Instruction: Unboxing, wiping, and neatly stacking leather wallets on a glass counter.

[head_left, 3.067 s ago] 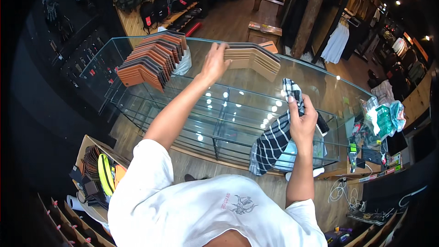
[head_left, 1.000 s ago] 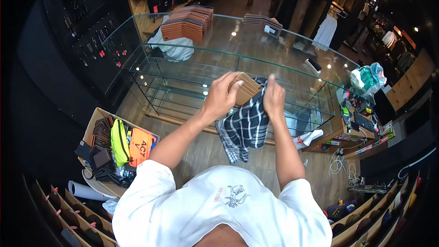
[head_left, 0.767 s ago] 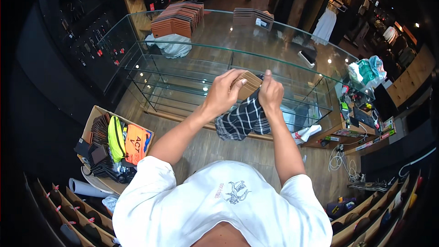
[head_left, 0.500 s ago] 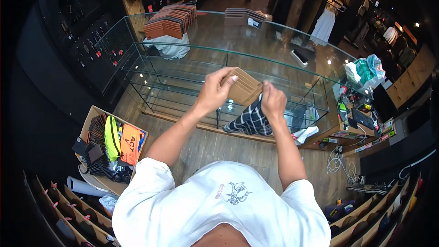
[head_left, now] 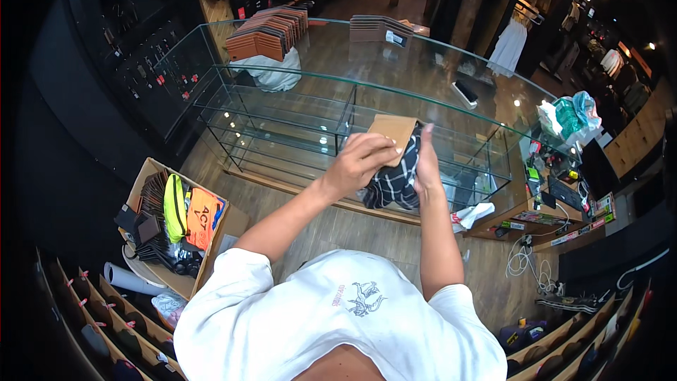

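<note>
Between my hands is a tan wallet (head_left: 393, 128), its plain outer face turned up and its lower part covered by my fingers. My left hand (head_left: 363, 161) is closed on the wallet's near edge, fingertips pressed on its face. Under and against the wallet hangs a black-and-white checked cloth (head_left: 395, 187). My right hand (head_left: 427, 162) is wrapped along the right side of this cloth, its upper fingers smeared by motion. Both hands are raised in front of the glass display counter (head_left: 331, 79).
Rows of brown and tan wallets (head_left: 268, 32) stand on the counter's far left, with darker wallets (head_left: 377, 27) at the back middle. A black-and-white box (head_left: 464, 93) lies to the right. At lower left is a cardboard box (head_left: 229, 219) holding wallets and bright pouches. Cables (head_left: 523, 257) lie on the floor.
The wallet's slotted inside showed before; now its plain face does. My left hand has come right and down over it, and my right hand has turned, bringing the cloth against the wallet.
</note>
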`<state>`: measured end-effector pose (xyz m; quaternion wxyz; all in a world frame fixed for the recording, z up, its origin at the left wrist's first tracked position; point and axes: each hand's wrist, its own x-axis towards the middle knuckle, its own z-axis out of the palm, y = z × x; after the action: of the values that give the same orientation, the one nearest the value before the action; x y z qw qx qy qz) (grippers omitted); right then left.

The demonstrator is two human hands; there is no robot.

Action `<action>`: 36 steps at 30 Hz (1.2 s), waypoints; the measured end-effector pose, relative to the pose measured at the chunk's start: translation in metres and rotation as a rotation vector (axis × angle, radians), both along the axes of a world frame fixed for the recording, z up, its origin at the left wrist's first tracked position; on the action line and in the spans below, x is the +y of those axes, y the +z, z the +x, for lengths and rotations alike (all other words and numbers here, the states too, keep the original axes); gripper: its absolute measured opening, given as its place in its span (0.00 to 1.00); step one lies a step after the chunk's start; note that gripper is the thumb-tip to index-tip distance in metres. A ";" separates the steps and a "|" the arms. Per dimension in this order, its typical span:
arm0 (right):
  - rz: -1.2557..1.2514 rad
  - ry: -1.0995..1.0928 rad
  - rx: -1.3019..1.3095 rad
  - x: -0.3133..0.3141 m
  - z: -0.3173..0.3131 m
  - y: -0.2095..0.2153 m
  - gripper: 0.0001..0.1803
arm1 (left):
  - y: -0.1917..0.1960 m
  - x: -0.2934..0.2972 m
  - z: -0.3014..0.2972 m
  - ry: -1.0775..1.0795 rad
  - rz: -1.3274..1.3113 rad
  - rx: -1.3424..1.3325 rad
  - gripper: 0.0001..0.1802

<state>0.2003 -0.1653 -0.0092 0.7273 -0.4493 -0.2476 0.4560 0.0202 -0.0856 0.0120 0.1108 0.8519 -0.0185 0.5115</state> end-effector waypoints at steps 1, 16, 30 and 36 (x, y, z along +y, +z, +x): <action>0.019 0.101 0.121 -0.005 -0.007 0.015 0.45 | -0.005 0.001 -0.004 0.009 0.021 0.013 0.19; 0.003 0.046 -0.686 0.016 -0.032 -0.020 0.19 | -0.029 0.038 -0.037 -0.303 -1.716 0.116 0.21; 0.151 -0.145 -1.315 0.032 -0.100 0.039 0.30 | -0.046 0.043 -0.061 -0.462 -1.218 0.127 0.21; 0.148 -0.177 -1.301 0.059 -0.090 0.004 0.23 | -0.067 0.046 -0.074 -0.541 -1.193 0.183 0.25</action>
<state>0.1103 -0.1064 -0.0054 0.4928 -0.6007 -0.6294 0.0119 -0.0537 -0.0394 -0.0549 0.6895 0.6498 0.0639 0.3134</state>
